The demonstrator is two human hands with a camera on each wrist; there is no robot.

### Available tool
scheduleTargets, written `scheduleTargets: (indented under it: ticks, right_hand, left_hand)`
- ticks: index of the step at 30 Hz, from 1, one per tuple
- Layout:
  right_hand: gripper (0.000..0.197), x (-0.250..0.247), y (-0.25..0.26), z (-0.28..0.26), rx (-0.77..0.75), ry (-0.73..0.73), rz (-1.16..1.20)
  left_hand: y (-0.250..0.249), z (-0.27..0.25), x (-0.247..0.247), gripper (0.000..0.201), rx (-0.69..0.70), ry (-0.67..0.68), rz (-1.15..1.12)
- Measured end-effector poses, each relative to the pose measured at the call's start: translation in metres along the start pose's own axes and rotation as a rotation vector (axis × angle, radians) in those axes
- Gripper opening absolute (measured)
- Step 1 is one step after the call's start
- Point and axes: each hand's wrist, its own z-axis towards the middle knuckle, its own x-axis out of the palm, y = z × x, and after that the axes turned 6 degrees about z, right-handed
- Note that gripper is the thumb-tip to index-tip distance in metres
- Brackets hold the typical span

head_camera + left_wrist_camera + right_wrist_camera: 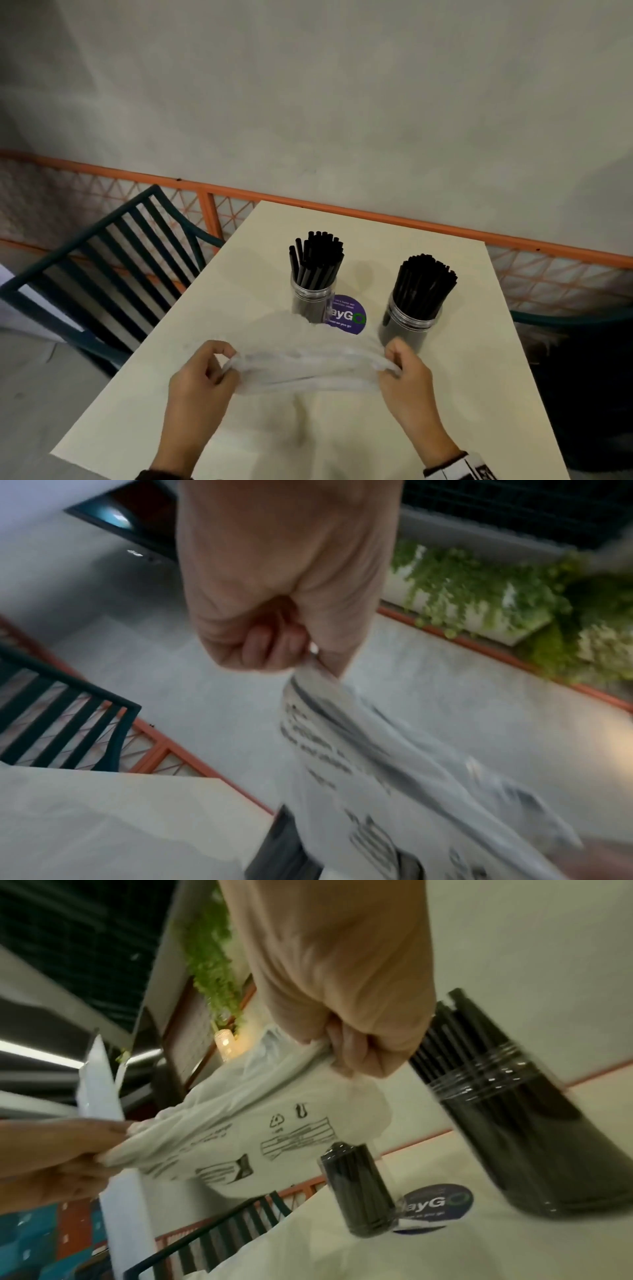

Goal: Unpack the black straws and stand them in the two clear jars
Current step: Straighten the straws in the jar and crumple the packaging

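Observation:
Two clear jars stand on the cream table [342, 445], each packed with upright black straws: the left jar [312, 301] and the right jar [409, 325]. In front of them both hands stretch a clear plastic bag [308, 368] with black print. My left hand [219, 363] pinches its left end [308, 674]. My right hand [394, 363] grips the right end [325, 1053]. No straws show inside the bag. In the right wrist view the right jar [534, 1123] looms close and the left jar [363, 1191] stands behind it.
A round purple sticker [347, 315] lies on the table between the jars. A dark slatted chair [113, 260] stands at the table's left, another chair [575, 318] at the right. An orange railing [376, 214] runs behind the table.

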Motion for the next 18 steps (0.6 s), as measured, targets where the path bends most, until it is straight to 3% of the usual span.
scheduleTargets:
  ticks: [2, 4, 7, 10, 13, 16, 18]
  right_hand:
    - [0.038, 0.011, 0.005, -0.001, 0.067, 0.133, 0.113]
    - [0.012, 0.022, 0.014, -0.002, 0.211, 0.365, 0.367]
    - [0.019, 0.033, 0.019, -0.002, 0.329, 0.542, 0.557]
    - [0.023, 0.051, 0.023, -0.004, 0.321, 0.512, 0.507]
    - [0.036, 0.07, 0.023, -0.009, 0.312, 0.504, 0.448]
    - [0.034, 0.086, 0.025, -0.016, 0.205, 0.434, 0.251]
    - [0.023, 0.094, 0.026, -0.018, 0.085, 0.266, 0.058]
  left_hand:
    - [0.011, 0.007, -0.008, 0.031, -0.029, -0.016, 0.047]
    - [0.022, 0.016, -0.019, 0.027, -0.05, 0.123, -0.006]
    - [0.035, 0.027, -0.04, 0.013, -0.191, 0.365, -0.189]
    - [0.049, 0.035, -0.054, 0.013, -0.18, 0.476, -0.145]
    - [0.057, 0.043, -0.059, 0.027, -0.128, 0.543, -0.138]
    - [0.063, 0.051, -0.061, 0.026, 0.073, 0.479, 0.037]
    - [0.068, 0.056, -0.065, 0.029, 0.147, 0.343, 0.071]
